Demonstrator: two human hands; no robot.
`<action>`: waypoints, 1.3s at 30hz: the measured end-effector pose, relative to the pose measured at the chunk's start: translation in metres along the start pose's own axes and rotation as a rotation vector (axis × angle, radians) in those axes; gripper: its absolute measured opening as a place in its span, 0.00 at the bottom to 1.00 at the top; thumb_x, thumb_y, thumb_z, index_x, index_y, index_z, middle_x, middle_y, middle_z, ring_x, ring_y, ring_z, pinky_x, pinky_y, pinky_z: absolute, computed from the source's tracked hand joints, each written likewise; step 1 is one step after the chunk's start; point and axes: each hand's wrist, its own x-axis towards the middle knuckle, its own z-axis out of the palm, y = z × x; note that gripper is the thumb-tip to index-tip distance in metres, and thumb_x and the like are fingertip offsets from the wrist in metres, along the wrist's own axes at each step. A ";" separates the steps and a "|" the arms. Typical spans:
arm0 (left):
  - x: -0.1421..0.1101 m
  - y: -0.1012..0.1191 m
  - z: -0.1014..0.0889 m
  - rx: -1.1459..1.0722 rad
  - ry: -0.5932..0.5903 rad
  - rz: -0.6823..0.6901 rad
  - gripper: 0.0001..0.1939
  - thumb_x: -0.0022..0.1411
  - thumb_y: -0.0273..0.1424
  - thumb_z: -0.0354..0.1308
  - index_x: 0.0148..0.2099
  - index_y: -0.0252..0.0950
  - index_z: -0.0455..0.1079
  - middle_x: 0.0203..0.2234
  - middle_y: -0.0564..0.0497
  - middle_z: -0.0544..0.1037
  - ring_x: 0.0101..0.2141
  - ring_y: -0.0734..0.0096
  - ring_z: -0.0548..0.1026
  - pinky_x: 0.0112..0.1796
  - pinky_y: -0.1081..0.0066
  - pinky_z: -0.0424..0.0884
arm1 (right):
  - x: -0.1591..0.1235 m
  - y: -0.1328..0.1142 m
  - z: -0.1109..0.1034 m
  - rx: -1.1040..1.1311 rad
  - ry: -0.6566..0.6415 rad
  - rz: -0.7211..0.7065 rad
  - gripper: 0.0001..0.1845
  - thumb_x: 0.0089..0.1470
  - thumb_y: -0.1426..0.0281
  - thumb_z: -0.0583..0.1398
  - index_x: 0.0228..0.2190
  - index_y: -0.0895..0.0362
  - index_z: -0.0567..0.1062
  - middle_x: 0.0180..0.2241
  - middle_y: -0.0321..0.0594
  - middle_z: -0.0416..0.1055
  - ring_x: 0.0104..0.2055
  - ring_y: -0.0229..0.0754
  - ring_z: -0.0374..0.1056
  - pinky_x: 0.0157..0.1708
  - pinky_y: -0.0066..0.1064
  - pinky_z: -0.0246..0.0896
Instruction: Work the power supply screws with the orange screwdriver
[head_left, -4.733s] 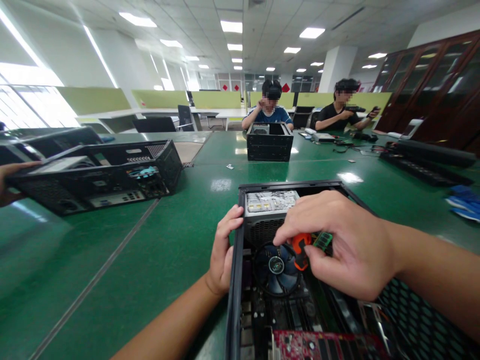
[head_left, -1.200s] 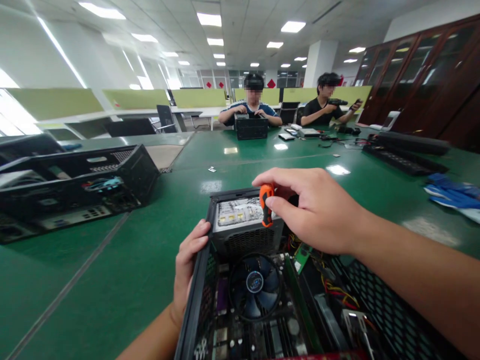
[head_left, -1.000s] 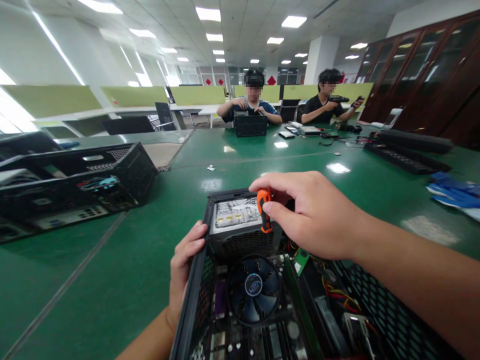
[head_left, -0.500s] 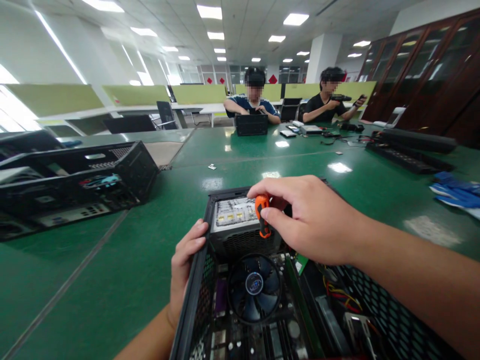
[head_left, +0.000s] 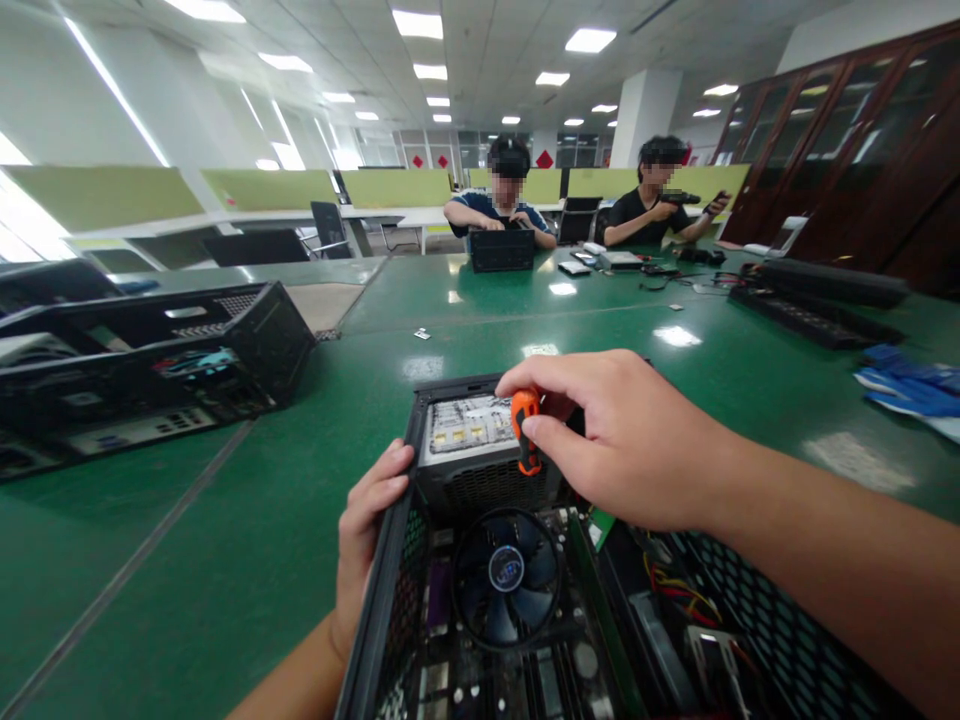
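An open black computer case (head_left: 394,560) stands on the table in front of me. My left hand (head_left: 369,505) is wrapped round its left edge, fingertips on the rim. My right hand (head_left: 615,435) pinches an orange and black screwdriver (head_left: 528,435) by its handle, upright over the far part of the case. The screwdriver's lower end is not visible. Beside it is a power supply (head_left: 469,425) with a pale label, behind a dark mesh panel. Nearer to me a round black cooling fan (head_left: 506,568) sits on the board. Coloured wires (head_left: 694,600) run along the right side.
Another open case (head_left: 150,370) lies on the green table (head_left: 300,520) at left. Blue gloves (head_left: 911,380) and black case parts (head_left: 817,300) lie at right. Across the table, one person (head_left: 501,205) works at a dark box; another person (head_left: 656,205) holds a power drill.
Both hands keep their grips on the case and the screwdriver. The view has shifted very slightly; nothing else visibly differs.
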 end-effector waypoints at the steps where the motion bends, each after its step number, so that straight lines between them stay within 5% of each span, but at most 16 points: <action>1: 0.000 -0.001 0.000 -0.001 -0.002 -0.002 0.23 0.77 0.43 0.79 0.69 0.50 0.88 0.71 0.49 0.93 0.75 0.47 0.89 0.75 0.51 0.88 | 0.000 0.000 0.000 0.001 0.003 -0.003 0.18 0.73 0.76 0.65 0.54 0.60 0.94 0.48 0.46 0.96 0.45 0.50 0.85 0.47 0.39 0.71; 11: -0.005 -0.013 -0.003 -0.049 0.082 -0.075 0.21 0.75 0.53 0.83 0.58 0.47 0.88 0.66 0.49 0.94 0.71 0.44 0.92 0.71 0.46 0.93 | 0.001 -0.002 0.000 -0.020 0.004 0.006 0.16 0.71 0.78 0.66 0.51 0.58 0.94 0.45 0.44 0.95 0.41 0.48 0.84 0.44 0.38 0.70; 17: -0.004 -0.006 -0.001 -0.032 0.037 -0.051 0.19 0.79 0.49 0.80 0.64 0.48 0.86 0.68 0.48 0.93 0.74 0.45 0.90 0.77 0.45 0.87 | 0.000 -0.004 0.002 0.003 0.022 0.067 0.06 0.66 0.76 0.73 0.41 0.53 0.88 0.36 0.36 0.91 0.35 0.44 0.82 0.39 0.36 0.68; 22: -0.001 0.008 0.004 -0.035 0.012 -0.042 0.18 0.85 0.45 0.74 0.69 0.50 0.87 0.71 0.47 0.92 0.76 0.47 0.88 0.78 0.47 0.87 | -0.001 -0.010 0.003 0.000 -0.011 0.201 0.17 0.60 0.69 0.83 0.33 0.50 0.81 0.26 0.29 0.83 0.28 0.43 0.76 0.30 0.36 0.61; 26: 0.001 0.018 0.006 -0.021 -0.015 0.006 0.19 0.89 0.45 0.69 0.74 0.50 0.85 0.73 0.45 0.91 0.77 0.49 0.87 0.79 0.49 0.85 | -0.003 -0.007 0.003 0.022 -0.010 0.087 0.04 0.67 0.73 0.76 0.40 0.51 0.89 0.35 0.34 0.92 0.33 0.44 0.84 0.35 0.36 0.71; 30: -0.001 0.022 0.006 -0.031 -0.062 0.006 0.22 0.90 0.42 0.68 0.78 0.51 0.82 0.76 0.43 0.89 0.80 0.45 0.85 0.81 0.41 0.83 | -0.007 -0.003 0.004 0.024 -0.008 -0.018 0.17 0.76 0.72 0.66 0.55 0.50 0.96 0.60 0.44 0.98 0.58 0.56 0.95 0.59 0.46 0.87; 35: -0.001 0.028 0.011 -0.062 -0.133 0.067 0.27 0.93 0.42 0.62 0.85 0.48 0.75 0.81 0.39 0.85 0.85 0.44 0.80 0.84 0.40 0.79 | -0.013 -0.010 0.016 0.048 0.102 -0.111 0.25 0.79 0.71 0.63 0.67 0.57 0.94 0.63 0.50 0.97 0.58 0.56 0.96 0.67 0.50 0.91; 39: 0.005 0.034 0.015 -0.057 -0.137 0.075 0.28 0.92 0.42 0.63 0.86 0.49 0.75 0.81 0.39 0.85 0.85 0.44 0.80 0.83 0.39 0.79 | -0.012 -0.016 0.029 0.097 0.091 -0.166 0.25 0.80 0.72 0.63 0.68 0.56 0.93 0.65 0.50 0.96 0.62 0.57 0.96 0.70 0.50 0.91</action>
